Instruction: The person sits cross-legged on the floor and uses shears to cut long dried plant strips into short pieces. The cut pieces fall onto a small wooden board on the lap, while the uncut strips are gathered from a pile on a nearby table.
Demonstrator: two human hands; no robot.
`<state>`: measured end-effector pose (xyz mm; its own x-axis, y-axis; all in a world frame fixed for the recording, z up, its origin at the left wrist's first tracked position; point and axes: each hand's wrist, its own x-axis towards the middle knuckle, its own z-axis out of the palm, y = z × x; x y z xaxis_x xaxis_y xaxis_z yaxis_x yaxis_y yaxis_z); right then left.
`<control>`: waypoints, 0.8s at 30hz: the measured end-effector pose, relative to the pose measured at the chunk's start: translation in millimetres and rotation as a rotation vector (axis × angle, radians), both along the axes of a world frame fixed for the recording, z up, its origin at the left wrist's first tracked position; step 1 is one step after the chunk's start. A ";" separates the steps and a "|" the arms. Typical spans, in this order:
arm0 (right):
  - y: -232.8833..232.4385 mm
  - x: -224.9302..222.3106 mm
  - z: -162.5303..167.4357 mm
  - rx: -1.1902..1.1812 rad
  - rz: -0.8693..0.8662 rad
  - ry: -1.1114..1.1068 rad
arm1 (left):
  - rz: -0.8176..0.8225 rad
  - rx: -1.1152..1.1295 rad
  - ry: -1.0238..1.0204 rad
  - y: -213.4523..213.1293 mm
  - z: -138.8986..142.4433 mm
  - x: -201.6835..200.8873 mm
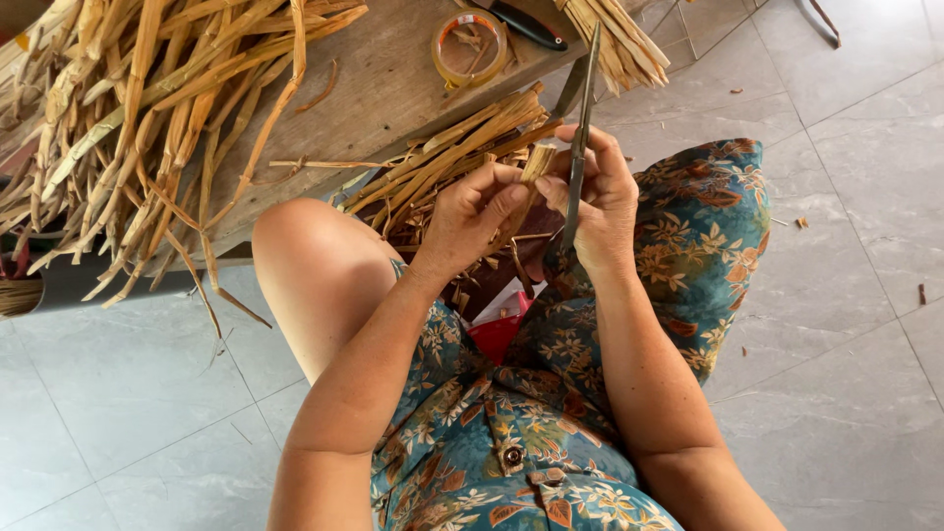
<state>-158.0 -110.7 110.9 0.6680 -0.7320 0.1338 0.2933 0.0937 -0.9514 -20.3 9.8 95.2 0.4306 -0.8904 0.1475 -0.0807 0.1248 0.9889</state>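
Note:
My left hand (472, 216) pinches a short dried plant strip (537, 162) between thumb and fingers, just above my lap. My right hand (602, 202) grips a long dark scissors (580, 138), blades pointing up and away, pressed against the end of that strip. Both hands touch at the strip. A bundle of dried stalks (452, 157) lies across my lap, partly hidden behind my left hand.
A wooden table (383, 88) ahead carries a big heap of dried stalks (128, 128), a tape roll (469, 46), a dark-handled tool (526, 25) and another stalk bundle (619, 44). Grey tiled floor (846, 246) surrounds me, with small scraps. A red item (500, 329) sits between my knees.

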 end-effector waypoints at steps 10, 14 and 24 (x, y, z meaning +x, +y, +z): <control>0.7 1.1 -8.9 0.069 0.025 -0.097 | 0.053 0.017 0.196 -4.0 8.6 -0.6; 0.5 0.6 -7.8 0.096 0.026 -0.113 | 0.157 -0.050 -0.164 -1.3 21.7 -8.2; 4.1 5.9 -4.6 0.059 0.005 -0.139 | 0.156 0.088 -0.115 -2.3 23.5 -10.3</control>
<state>-152.1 -106.6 106.4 0.6500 -0.7378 0.1821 0.4208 0.1499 -0.8947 -30.6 7.5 118.7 0.5491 -0.8258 0.1287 -0.2053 0.0160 0.9786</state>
